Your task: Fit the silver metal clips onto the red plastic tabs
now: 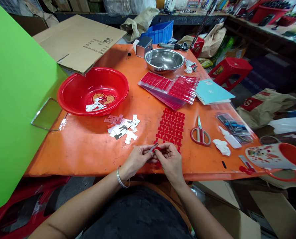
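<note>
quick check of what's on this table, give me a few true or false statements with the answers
1. The left hand wears a bangle on its wrist. True.
2. The right hand and the left hand together hold a small piece. True.
3. The scissors lie inside the red plastic basin. False: they lie on the orange table, right of the red cut sheet.
4. The steel bowl holds the small silver pieces. False: a few lie in the basin, and more lie on the table.

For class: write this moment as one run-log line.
left grip: small metal tag | right grip: red piece | nearby: red cutout sheet, red-handled scissors
</note>
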`<state>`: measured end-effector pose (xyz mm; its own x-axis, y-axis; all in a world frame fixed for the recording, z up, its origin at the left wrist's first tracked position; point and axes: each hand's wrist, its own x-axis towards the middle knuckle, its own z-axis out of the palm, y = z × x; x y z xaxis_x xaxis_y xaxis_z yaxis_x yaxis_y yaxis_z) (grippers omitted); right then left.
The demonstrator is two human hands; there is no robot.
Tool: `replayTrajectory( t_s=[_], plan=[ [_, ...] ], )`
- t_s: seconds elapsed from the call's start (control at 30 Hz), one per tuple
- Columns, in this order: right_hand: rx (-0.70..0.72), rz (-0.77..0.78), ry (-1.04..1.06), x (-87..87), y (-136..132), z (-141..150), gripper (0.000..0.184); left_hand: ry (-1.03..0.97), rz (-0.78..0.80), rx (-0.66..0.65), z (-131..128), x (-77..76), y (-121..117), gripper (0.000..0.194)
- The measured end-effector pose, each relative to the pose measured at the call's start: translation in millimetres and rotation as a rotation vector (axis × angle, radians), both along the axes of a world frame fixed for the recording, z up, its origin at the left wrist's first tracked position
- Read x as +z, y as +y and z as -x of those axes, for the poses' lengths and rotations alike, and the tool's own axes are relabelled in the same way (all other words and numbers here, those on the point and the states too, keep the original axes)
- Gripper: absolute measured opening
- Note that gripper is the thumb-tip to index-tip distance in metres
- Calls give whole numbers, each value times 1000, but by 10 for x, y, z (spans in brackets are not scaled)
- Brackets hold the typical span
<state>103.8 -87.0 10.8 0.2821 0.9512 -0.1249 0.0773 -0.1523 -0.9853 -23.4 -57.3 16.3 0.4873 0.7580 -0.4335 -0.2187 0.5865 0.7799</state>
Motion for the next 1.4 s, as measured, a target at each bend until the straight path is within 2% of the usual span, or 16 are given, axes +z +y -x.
replayTrajectory(
  t_s=[0.27,0.53,0.73,0.8,0.93,1.13,1.4],
  plan=[
    [-15,-37,-26,-2,13,8,19,2,-20,6,-4,-18,-2,32],
    [17,-68,-19,-33,-35,17,16,55,-56,115,-52,-53,-25,27],
    [-32,-210,-333,44,-39,-26,9,48,-115,135,-71,-49,-49,32],
    [-43,-220,-366,78,-10,-54,9,37,-117,126,-76,-35,-55,35],
    [-31,-173,-302,107,47,-92,10,23,-108,118,-91,2,-55,39],
    [-19,-57,-96,124,79,-92,18,40,-119,111,-95,44,-62,40],
    [-33,-20,-78,130,94,-93,18,29,-115,119,-103,42,-73,38]
  ],
)
